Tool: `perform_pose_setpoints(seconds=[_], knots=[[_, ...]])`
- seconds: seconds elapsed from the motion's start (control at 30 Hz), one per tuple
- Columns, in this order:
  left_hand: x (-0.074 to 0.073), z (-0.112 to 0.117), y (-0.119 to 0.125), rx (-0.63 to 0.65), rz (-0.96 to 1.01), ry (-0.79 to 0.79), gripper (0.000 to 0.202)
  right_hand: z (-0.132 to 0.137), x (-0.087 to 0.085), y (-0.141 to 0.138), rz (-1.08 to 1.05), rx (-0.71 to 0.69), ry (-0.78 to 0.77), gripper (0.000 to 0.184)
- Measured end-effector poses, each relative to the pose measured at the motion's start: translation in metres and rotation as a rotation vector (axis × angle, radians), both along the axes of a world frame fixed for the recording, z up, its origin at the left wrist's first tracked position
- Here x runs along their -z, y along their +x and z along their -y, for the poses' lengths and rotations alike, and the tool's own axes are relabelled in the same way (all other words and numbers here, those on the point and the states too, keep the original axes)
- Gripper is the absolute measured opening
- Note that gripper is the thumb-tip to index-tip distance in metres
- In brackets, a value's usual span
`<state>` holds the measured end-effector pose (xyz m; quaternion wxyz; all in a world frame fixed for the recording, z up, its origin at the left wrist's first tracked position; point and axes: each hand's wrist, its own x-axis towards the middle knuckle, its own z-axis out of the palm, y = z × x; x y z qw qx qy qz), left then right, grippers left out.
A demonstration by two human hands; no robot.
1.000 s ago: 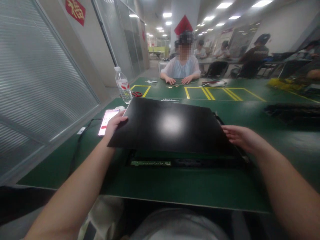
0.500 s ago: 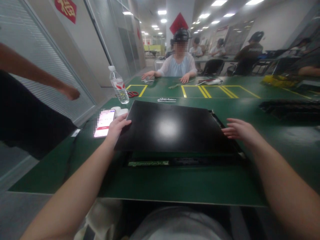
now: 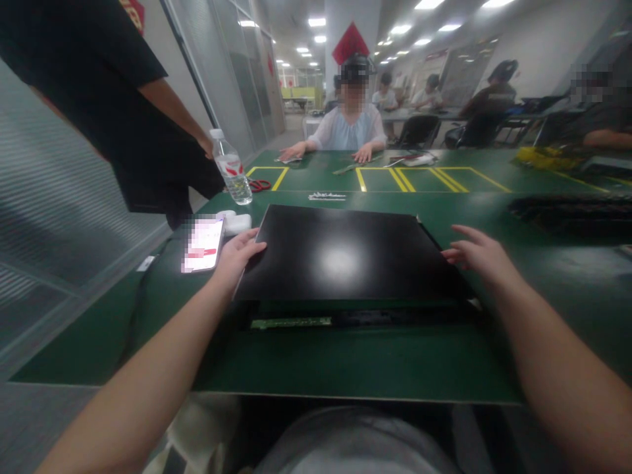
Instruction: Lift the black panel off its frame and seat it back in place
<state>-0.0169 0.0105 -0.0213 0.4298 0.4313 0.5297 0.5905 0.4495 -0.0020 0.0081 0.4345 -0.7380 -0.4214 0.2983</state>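
A flat black display panel [image 3: 340,257], with a bright reflection on its glossy face, lies over a dark frame [image 3: 395,318]. A green circuit strip [image 3: 291,323] shows along the frame's near side. At the panel's left edge my left hand [image 3: 243,253] is closed, its thumb on top and its other fingers partly hidden beneath. My right hand [image 3: 476,253] is beside the right edge with fingers spread; its fingertips are at the rim, and I cannot tell whether they press on it.
Left of the panel are a lit phone [image 3: 203,245], a white object [image 3: 237,224], a water bottle [image 3: 231,168] and red-handled scissors [image 3: 261,185]. Dark parts [image 3: 557,217] lie at the right. One person [image 3: 353,125] sits opposite; another [image 3: 123,118] stands at the left.
The panel has shifted slightly right, and its right side now covers more of the frame. My right hand's fingers have spread apart. The person at the left has moved closer to the bottle.
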Motion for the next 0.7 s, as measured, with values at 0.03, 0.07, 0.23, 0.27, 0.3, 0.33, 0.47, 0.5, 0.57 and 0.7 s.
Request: perform_pose_setpoints(seconds=[0.03,0.07,0.23,0.27,0.3,0.33,0.47,0.5,0.57,0.7], knots=[[0.001,-0.001,-0.001,0.003,-0.002,0.002,0.057,-0.001,0.001,0.001,0.01,-0.005,0.007,0.068],[0.003,-0.002,-0.002,0.005,-0.005,0.004,0.057,-0.001,0.002,0.002,0.023,-0.009,0.013,0.067],[0.005,-0.005,-0.007,-0.018,-0.027,-0.009,0.058,-0.007,0.012,0.007,0.085,0.003,0.018,0.062],[0.003,-0.005,-0.009,-0.027,-0.028,-0.02,0.059,-0.008,0.014,0.008,0.088,0.006,0.017,0.061],[0.001,-0.005,-0.01,-0.029,-0.029,-0.038,0.059,-0.008,0.015,0.008,0.089,0.007,0.014,0.061],[-0.001,-0.005,-0.011,-0.025,-0.028,-0.056,0.059,-0.009,0.016,0.008,0.092,0.004,0.01,0.06],[-0.009,-0.004,-0.015,0.011,-0.022,-0.099,0.056,-0.006,0.015,0.006,0.116,-0.036,-0.015,0.064],[-0.009,-0.003,-0.014,0.008,-0.021,-0.097,0.056,-0.005,0.014,0.006,0.122,-0.04,-0.014,0.065],[-0.007,-0.002,-0.011,-0.006,-0.015,-0.083,0.054,-0.004,0.012,0.007,0.138,-0.031,-0.003,0.066],[-0.003,0.002,0.002,-0.003,0.028,-0.06,0.05,-0.004,0.011,0.009,0.179,-0.005,0.022,0.067]])
